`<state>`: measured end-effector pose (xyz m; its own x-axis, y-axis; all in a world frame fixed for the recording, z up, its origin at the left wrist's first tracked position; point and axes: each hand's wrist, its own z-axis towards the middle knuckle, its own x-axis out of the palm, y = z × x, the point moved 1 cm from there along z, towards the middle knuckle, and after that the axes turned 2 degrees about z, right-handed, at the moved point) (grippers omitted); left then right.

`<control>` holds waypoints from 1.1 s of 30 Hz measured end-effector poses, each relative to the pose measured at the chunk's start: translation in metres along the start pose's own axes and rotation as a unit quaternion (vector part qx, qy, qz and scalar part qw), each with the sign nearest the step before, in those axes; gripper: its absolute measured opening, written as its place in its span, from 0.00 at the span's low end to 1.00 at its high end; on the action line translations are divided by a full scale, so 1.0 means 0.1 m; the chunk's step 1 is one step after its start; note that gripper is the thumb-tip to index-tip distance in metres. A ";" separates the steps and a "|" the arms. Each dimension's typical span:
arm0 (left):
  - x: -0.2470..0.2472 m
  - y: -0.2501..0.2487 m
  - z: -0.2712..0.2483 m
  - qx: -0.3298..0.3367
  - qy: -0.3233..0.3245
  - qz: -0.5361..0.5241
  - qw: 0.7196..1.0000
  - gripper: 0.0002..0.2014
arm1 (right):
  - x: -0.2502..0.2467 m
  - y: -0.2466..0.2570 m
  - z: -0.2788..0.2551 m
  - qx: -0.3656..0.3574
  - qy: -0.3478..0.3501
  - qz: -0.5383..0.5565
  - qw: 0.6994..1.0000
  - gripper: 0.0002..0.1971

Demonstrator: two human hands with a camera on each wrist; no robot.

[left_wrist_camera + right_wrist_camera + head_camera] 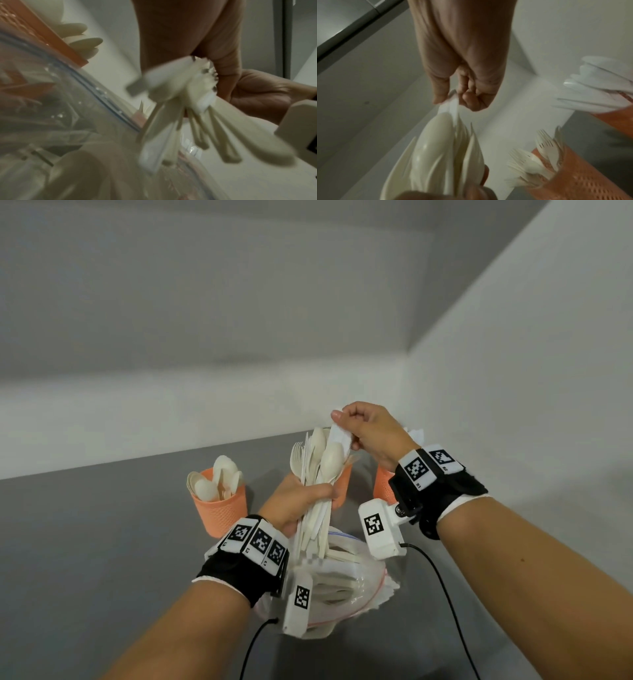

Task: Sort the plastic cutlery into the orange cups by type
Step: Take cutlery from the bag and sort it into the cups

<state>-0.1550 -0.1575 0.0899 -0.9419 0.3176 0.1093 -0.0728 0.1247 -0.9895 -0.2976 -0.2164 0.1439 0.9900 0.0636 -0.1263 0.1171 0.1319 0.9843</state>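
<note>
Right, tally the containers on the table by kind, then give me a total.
Orange cups: 3, the spoon cup, the fork cup, the knife cup.
Clear plastic bags: 1, the bag under the hands.
Total: 4.

On the table (102, 542), three cups stand in a row across the far side. The left cup (221, 513) holds spoons (219, 479), at ten o'clock from the left hand (294, 501). The middle cup (342, 484) sits directly behind that hand's cutlery bundle (317, 474). The right cup (383, 486) lies at three o'clock, behind the right hand (373, 433). That hand meets the bundle's top at twelve o'clock. A bag (346, 580) lies at six o'clock, under the left wrist.
</note>
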 end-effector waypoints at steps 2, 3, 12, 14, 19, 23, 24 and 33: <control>0.01 0.04 0.03 -0.001 -0.014 -0.005 1.000 0.15 | 0.00 -0.11 0.01 0.024 0.046 0.009 0.999 0.08; 0.01 0.04 0.04 -0.004 -0.016 -0.009 1.000 0.16 | 0.00 -0.13 0.00 0.031 0.064 0.007 0.997 0.08; 0.02 0.14 0.09 -0.043 0.015 -0.016 0.999 0.09 | -0.18 -0.11 0.00 0.062 0.049 0.131 0.988 0.04; 0.04 0.16 0.11 -0.050 0.013 -0.022 0.998 0.08 | -0.16 -0.12 -0.05 0.060 0.053 0.091 0.993 0.04; 0.00 0.21 0.17 -0.066 -0.014 -0.025 0.997 0.07 | -0.52 0.04 0.03 0.002 -0.072 0.079 0.994 0.06; -0.06 0.23 0.23 -0.071 -0.049 -0.041 0.995 0.05 | -0.96 0.07 0.11 -0.109 -0.239 -0.022 0.965 0.06; -0.06 0.23 0.26 -0.071 -0.055 -0.051 0.995 0.05 | -1.05 0.04 0.15 -0.121 -0.266 -0.065 0.954 0.08; -0.08 0.21 0.32 -0.069 -0.011 -0.181 0.981 0.06 | -0.99 -0.73 0.18 0.009 -0.144 -0.355 0.924 0.13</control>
<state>-0.1593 -0.1877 0.0653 -0.8692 0.2084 0.4484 -0.3606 0.3532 -0.8632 -0.4023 -0.2499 0.0864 0.6434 -0.2991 -0.7047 0.7430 0.0223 0.6689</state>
